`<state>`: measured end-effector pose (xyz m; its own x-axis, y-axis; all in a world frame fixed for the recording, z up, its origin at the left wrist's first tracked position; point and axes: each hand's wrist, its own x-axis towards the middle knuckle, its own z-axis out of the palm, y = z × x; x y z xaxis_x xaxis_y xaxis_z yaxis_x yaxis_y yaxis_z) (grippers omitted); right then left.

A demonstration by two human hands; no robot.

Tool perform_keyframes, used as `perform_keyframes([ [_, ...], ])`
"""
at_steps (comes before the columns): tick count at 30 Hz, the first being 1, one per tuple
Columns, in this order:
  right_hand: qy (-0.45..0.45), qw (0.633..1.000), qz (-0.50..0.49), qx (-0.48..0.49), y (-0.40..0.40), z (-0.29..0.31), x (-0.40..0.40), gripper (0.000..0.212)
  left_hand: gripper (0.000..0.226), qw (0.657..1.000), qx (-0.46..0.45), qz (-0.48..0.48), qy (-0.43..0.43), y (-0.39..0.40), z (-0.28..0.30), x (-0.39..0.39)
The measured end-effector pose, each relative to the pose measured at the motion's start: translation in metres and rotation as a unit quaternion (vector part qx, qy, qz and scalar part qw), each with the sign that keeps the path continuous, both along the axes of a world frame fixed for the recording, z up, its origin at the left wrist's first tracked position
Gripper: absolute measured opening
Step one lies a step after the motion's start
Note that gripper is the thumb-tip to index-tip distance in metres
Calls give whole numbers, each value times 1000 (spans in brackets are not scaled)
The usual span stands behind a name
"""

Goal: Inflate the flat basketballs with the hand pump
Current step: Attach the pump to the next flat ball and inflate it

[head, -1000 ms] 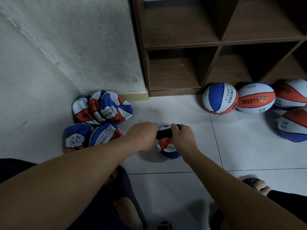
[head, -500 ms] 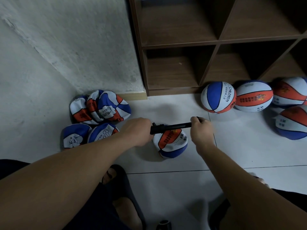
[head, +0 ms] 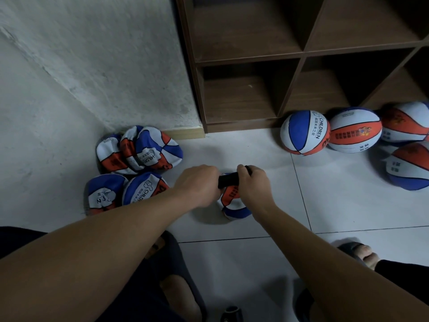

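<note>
A partly flat blue, white and orange basketball [head: 233,202] lies on the floor tiles in front of me. Above it I hold a black hand pump [head: 228,180] level. My left hand [head: 197,183] is shut around the pump's barrel. My right hand [head: 254,182] is shut on the handle, pushed in close to the left hand, so only a short black stretch shows between them. The needle and its joint with the ball are hidden under my hands.
Several flat basketballs [head: 139,152] are heaped in the wall corner at left. Several round, inflated basketballs [head: 305,132] rest at right against a brown wooden cubby shelf [head: 246,59]. My feet in dark slippers [head: 176,270] are on the tiles below.
Half a second ago my right hand had drawn the handle out to the right, baring the rod. It has now pushed back in to the left hand, as one second ago.
</note>
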<state>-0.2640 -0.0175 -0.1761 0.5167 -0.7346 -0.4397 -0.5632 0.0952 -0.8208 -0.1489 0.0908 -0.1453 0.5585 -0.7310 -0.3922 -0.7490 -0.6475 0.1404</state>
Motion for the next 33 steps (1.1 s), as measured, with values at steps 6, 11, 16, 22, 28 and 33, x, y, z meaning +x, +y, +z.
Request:
perform_keyframes([
  [6,21,1000,10,20,-41,12,-15,33,22,999,-9,10,36,3,4,2],
  [11,15,994,-83,68,-90,13,-35,19,37,999,20,19,27,9,10,8],
  [16,13,993,-115,38,-56,8,-29,20,29,1000,20,7,-8,6,8,2],
  [22,-2,999,-47,20,-18,6,-17,29,30,1000,9,0,1,6,-1,2],
  [28,9,999,-3,33,7,6,-9,32,14,999,18,-27,-2,2,-6,1],
  [33,7,999,16,43,4,6,-11,33,13,999,19,-39,4,2,-8,1],
])
